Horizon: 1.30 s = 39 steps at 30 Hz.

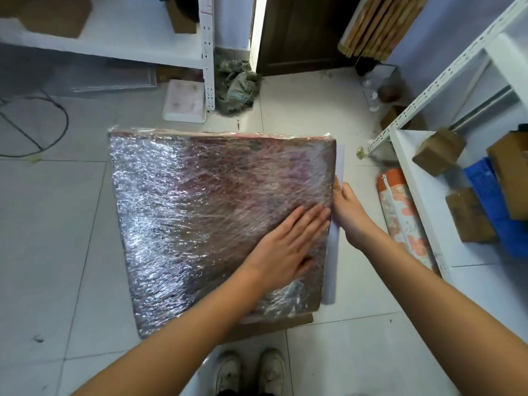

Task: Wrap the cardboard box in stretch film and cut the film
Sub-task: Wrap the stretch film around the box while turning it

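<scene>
Wrapped box [200,212] on tiled floor [57,224]

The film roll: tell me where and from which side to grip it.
Grip the film roll around its bare lower half, coming from the right. It stands along the box's right edge, so the box blocks its left side. The right hand already holds it higher up, and the left hand lies flat on the wrapped face.

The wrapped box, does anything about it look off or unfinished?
A bare cardboard flap sticks out from under the box at its near edge, outside the film. The film roll is still attached along the right side.
</scene>
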Tool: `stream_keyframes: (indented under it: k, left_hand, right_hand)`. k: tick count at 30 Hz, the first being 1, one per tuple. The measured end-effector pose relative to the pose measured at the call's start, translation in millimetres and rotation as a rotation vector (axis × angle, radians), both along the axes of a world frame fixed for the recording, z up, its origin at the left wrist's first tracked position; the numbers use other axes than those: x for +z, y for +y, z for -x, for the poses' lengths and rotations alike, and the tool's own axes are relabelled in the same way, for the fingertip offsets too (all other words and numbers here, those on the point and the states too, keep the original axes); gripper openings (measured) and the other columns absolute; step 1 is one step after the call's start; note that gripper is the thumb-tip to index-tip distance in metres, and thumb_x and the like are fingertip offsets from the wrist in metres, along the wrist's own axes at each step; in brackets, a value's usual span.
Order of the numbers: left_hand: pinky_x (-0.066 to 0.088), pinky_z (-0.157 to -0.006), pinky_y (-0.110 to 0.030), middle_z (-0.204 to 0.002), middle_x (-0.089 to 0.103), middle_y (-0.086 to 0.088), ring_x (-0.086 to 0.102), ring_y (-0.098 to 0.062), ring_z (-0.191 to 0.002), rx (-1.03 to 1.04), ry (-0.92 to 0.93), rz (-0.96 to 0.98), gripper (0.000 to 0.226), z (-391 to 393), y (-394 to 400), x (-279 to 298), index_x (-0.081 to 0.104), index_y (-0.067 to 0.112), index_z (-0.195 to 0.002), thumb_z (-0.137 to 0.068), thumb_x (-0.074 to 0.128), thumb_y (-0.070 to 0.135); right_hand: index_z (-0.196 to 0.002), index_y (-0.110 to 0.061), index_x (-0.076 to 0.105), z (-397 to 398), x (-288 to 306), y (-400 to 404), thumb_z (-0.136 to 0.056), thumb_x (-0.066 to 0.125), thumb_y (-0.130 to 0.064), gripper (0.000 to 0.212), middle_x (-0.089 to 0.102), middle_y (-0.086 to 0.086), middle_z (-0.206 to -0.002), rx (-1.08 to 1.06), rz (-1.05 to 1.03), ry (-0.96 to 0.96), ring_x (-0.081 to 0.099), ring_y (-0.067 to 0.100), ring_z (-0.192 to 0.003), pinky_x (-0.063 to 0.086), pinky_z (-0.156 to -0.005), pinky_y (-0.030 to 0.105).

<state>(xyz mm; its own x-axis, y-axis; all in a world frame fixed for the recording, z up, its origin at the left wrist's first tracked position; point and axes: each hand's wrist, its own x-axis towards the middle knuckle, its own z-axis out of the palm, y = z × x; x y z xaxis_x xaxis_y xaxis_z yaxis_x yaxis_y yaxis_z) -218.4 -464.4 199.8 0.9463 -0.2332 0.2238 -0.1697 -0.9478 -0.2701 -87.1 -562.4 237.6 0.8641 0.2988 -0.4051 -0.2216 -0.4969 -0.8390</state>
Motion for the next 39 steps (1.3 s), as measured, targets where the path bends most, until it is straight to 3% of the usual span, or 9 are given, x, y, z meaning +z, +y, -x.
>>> stream_keyframes:
  k: [3, 7, 13, 19, 22, 28, 33, 36, 39]
  left_hand:
    - [-0.014, -0.114, -0.051, -0.152, -0.008, -0.021, -0.008, -0.036, -0.143, -0.097, 0.028, -0.119, 0.071, 15, -10, -9, 0.011, -0.002, -0.146, -0.096, 0.028, 0.045]
    - [-0.013, -0.115, -0.047, -0.152, 0.013, -0.011, 0.006, -0.024, -0.144, -0.215, 0.166, -0.088, 0.066, 36, -19, -28, 0.029, 0.009, -0.145, -0.094, 0.027, 0.051]
    - [-0.005, -0.116, -0.045, -0.154, 0.014, -0.008, 0.016, -0.023, -0.144, -0.331, 0.098, -0.112, 0.060, 38, -25, -36, 0.017, 0.007, -0.146, -0.093, 0.010, 0.035]
    - [-0.003, -0.114, -0.048, -0.153, 0.026, -0.004, 0.021, -0.022, -0.143, -0.490, 0.192, -0.187, 0.059, 58, -24, -51, 0.021, 0.007, -0.141, -0.088, 0.024, 0.031]
    - [-0.006, -0.116, -0.047, -0.152, 0.030, -0.005, 0.022, -0.022, -0.143, -0.448, 0.198, -0.180, 0.063, 57, -27, -47, 0.026, 0.008, -0.142, -0.090, 0.037, 0.042]
    - [0.007, -0.118, -0.045, -0.150, 0.027, -0.011, 0.018, -0.025, -0.143, 0.047, -0.203, 0.280, 0.063, 21, -30, 28, 0.031, 0.005, -0.141, -0.089, 0.045, 0.037]
    - [0.000, -0.112, -0.061, -0.156, 0.006, -0.008, 0.004, -0.031, -0.143, 0.757, -0.182, 0.331, 0.082, -63, -19, 61, 0.011, 0.014, -0.149, -0.088, 0.022, 0.068]
    - [0.001, -0.109, -0.066, -0.155, 0.002, -0.008, -0.003, -0.031, -0.144, 0.922, -0.179, 0.379, 0.096, -78, -37, 52, 0.005, 0.016, -0.149, -0.079, 0.033, 0.075]
    - [0.004, -0.105, -0.071, -0.155, -0.002, -0.009, -0.004, -0.035, -0.143, 1.039, -0.190, 0.440, 0.093, -77, -47, 54, 0.006, 0.027, -0.149, -0.075, 0.037, 0.073]
  right_hand:
    - [-0.110, -0.016, 0.043, -1, -1, 4, -0.096, 0.028, -0.049, 0.039, 0.052, -0.005, -0.099, 0.037, 0.009, -0.004, 0.051, 0.002, -0.089, 0.039, -0.078, 0.022]
    - [-0.119, -0.007, 0.044, -3, 0, 9, -0.097, 0.028, -0.047, 0.049, 0.053, 0.007, -0.111, 0.026, 0.004, -0.014, 0.053, 0.002, -0.093, 0.039, -0.071, 0.016]
    - [-0.122, -0.002, 0.043, -8, -7, 4, -0.097, 0.026, -0.046, 0.053, 0.051, 0.009, -0.106, 0.020, 0.010, -0.044, 0.053, 0.011, -0.106, 0.040, -0.066, 0.008]
    - [-0.116, -0.006, 0.047, -7, -7, 11, -0.079, 0.030, -0.069, 0.076, 0.056, 0.015, -0.116, 0.092, -0.024, -0.016, 0.055, 0.022, -0.110, 0.046, -0.093, 0.037]
    - [-0.116, -0.002, 0.043, -11, -9, 2, -0.089, 0.028, -0.061, 0.067, 0.053, 0.019, -0.115, 0.101, -0.025, 0.013, 0.051, 0.027, -0.113, 0.043, -0.091, 0.037]
    - [-0.114, -0.008, 0.040, -10, -14, -7, -0.096, 0.029, -0.048, 0.045, 0.051, -0.005, -0.096, 0.176, -0.111, 0.067, 0.052, 0.007, -0.093, 0.040, -0.068, 0.010]
    - [-0.126, -0.012, 0.033, -10, -13, -20, -0.097, 0.028, -0.047, 0.046, 0.046, 0.000, -0.121, 0.247, -0.172, 0.154, 0.045, 0.012, -0.111, 0.034, -0.085, 0.019]
    - [-0.133, -0.012, 0.034, -20, -16, -26, -0.097, 0.026, -0.049, 0.053, 0.035, 0.008, -0.134, 0.346, -0.062, 0.153, 0.040, 0.021, -0.124, 0.030, -0.096, 0.027]
    - [-0.125, -0.011, 0.044, -28, -15, -32, -0.090, 0.032, -0.060, 0.062, 0.051, 0.005, -0.117, 0.407, -0.063, 0.148, 0.051, 0.021, -0.110, 0.041, -0.092, 0.033]
